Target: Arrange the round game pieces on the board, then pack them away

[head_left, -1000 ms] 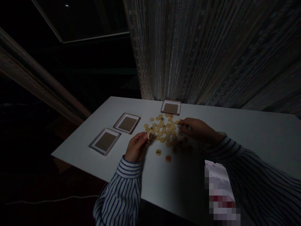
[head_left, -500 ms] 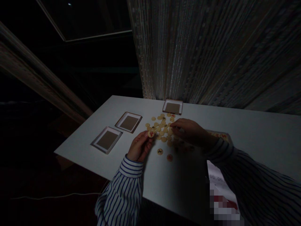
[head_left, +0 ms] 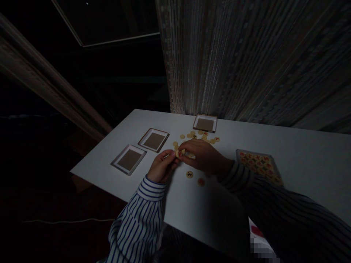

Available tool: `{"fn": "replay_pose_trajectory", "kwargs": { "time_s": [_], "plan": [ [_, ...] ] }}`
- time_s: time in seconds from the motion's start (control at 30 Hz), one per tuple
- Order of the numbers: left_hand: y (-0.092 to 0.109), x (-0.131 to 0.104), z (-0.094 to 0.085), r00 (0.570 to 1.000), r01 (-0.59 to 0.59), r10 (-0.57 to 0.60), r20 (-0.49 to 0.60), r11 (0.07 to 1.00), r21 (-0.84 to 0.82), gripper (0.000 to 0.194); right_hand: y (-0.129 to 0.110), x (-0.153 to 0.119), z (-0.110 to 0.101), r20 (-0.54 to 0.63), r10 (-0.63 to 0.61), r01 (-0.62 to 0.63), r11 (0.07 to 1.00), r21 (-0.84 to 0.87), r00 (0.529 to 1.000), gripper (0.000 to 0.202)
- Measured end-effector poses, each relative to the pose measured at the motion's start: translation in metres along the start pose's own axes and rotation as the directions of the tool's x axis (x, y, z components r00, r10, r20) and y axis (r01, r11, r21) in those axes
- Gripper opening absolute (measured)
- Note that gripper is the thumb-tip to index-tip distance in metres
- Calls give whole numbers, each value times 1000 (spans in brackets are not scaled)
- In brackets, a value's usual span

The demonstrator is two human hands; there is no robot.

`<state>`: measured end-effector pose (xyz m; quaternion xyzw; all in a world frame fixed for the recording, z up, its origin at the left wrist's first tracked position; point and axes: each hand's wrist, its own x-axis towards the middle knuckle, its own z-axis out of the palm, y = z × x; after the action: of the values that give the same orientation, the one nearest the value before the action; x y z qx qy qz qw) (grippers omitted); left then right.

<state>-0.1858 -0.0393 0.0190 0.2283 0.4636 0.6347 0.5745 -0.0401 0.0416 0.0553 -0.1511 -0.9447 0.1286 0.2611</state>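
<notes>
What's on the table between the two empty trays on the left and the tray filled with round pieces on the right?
In the head view, both hands, left hand and right hand, meet there over scattered round game pieces.

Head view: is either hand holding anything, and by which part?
The left hand pinches a small round game piece by its rim at the fingertips. The right hand meets it there; whether it grips that piece or another cannot be told.

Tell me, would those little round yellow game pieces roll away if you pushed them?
Probably not. The round pieces lie flat on the white table like coins, so a push would likely slide them. They look stiff and light: the left hand pinches one with its fingertips. Stood on edge, one might roll.
</notes>
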Motion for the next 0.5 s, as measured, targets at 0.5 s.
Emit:
{"fn": "replay_pose_trajectory", "kwargs": {
  "time_s": [0.5],
  "plan": [
    [-11,14,-17,842,-320,514,-166,722,613,17,9,-13,28,141,126,-103,982,-160,982,18]
  ]
}}
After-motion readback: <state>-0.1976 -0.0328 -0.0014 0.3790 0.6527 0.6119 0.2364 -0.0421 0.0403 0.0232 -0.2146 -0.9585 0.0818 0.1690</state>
